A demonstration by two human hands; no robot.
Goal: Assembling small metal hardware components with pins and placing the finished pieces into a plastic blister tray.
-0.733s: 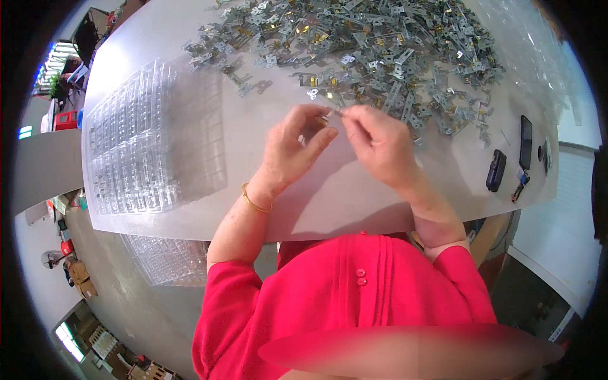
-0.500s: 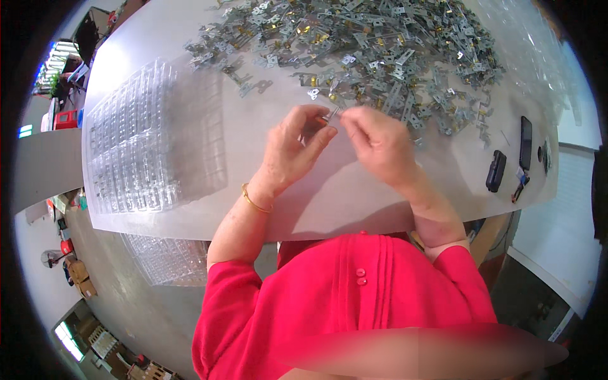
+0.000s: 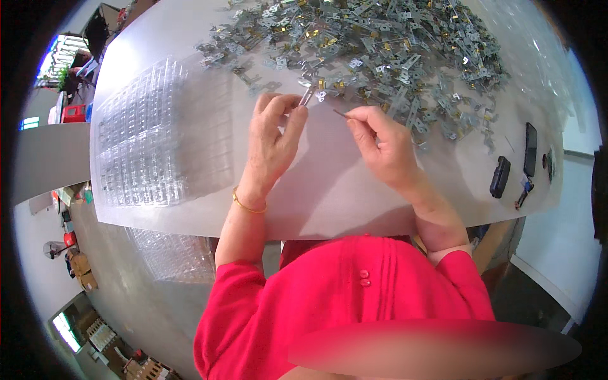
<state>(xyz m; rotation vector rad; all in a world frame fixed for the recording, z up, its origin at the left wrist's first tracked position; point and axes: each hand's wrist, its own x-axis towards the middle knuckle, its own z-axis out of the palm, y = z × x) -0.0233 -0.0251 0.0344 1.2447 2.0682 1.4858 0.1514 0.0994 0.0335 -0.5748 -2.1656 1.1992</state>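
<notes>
My left hand [image 3: 271,136] pinches a small shiny metal bracket [image 3: 308,95] between thumb and fingers, its free end pointing toward the pile. To the right, my right hand [image 3: 385,147] grips a short, thin dark rod [image 3: 340,114] by one end, its tip aimed left toward the bracket. Rod and bracket are apart. Just beyond both hands spreads a big heap of flat silver metal parts [image 3: 405,63], some with brass-coloured pieces. Several loose parts lie at the heap's near edge, close to the bracket.
Clear plastic trays with rows of pockets [image 3: 142,139] lie at the table's left, with more clear trays [image 3: 174,253] below the table edge. On the right are a black case [image 3: 500,177], a dark phone-like object [image 3: 529,149] and clear plastic sheeting [image 3: 538,63].
My hands have drawn apart. The left one has shifted left with the bracket, which now shows more fully. The dark rod in my right hand has become visible.
</notes>
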